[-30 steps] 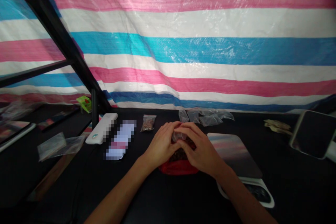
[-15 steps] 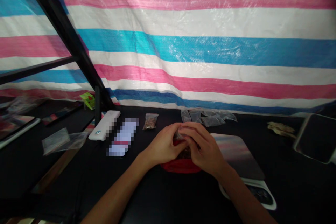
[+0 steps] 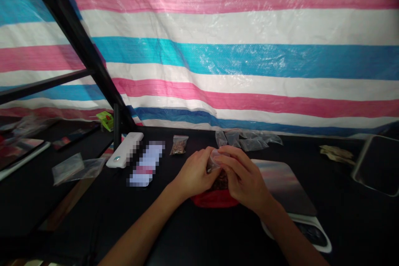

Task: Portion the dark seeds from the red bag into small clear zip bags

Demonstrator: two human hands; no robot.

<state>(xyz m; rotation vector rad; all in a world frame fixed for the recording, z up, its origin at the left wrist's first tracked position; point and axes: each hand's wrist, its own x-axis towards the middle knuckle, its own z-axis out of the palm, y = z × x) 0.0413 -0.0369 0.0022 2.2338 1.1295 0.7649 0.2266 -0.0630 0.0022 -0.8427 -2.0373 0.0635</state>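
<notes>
My left hand [image 3: 197, 172] and my right hand [image 3: 245, 174] meet over a red container [image 3: 215, 199] that holds dark brown bits. Between them they pinch a small clear plastic bag [image 3: 214, 165], its upper edge showing among the fingers. The fingers of both hands are closed on the bag, and much of it is hidden by them. Just right of my right hand lies a kitchen scale [image 3: 286, 187] with a shiny metal plate, partly covered by my forearm. Beyond my left hand rests a small zip bag [image 3: 178, 145] filled with brown bits.
Several clear bags [image 3: 252, 140] lie along the back. To the left are a phone [image 3: 146, 164], a white power bank [image 3: 125, 149] and flat clear bags [image 3: 76, 168]. A crumpled tan piece [image 3: 336, 153] and a dark-screened device [image 3: 377, 165] lie right. A black frame [image 3: 77, 50] slants at left.
My fingers have shifted slightly around the clear bag, and more of its upper edge shows. Both hands stay over the red container. The view has moved a little.
</notes>
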